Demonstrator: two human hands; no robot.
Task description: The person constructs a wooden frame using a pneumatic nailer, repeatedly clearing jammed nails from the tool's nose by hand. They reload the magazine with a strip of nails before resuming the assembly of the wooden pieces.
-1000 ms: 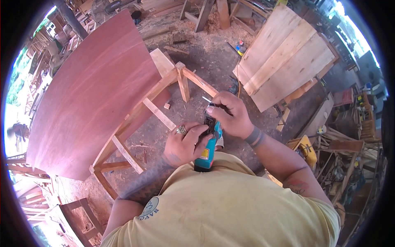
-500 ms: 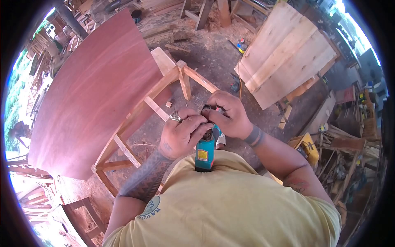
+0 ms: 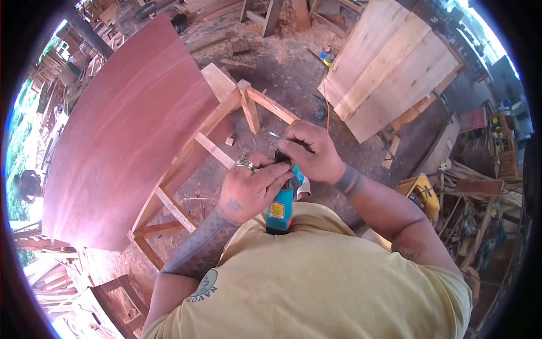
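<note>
Shirt print: "NAVO" legible beside the round emblem (image 3: 205, 282) on my yellow shirt (image 3: 327, 277); remainder unclear.
Tool label: yellow label (image 3: 277, 210) on my teal tool (image 3: 279, 224); text too small.
Arm lettering: tattoo (image 3: 410, 248) on my right arm (image 3: 389, 212); illegible.

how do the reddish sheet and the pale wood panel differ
The reddish sheet is pinkish-red and fairly even in tone; the pale panel is tan, with lighter and darker bands and small spots.
In view, the reddish sheet looks clearly larger than the pale panel.
The reddish sheet meets the wooden frame; the pale panel has an orange cord by its corner.
Both are broad sheets with visible grain.
</note>
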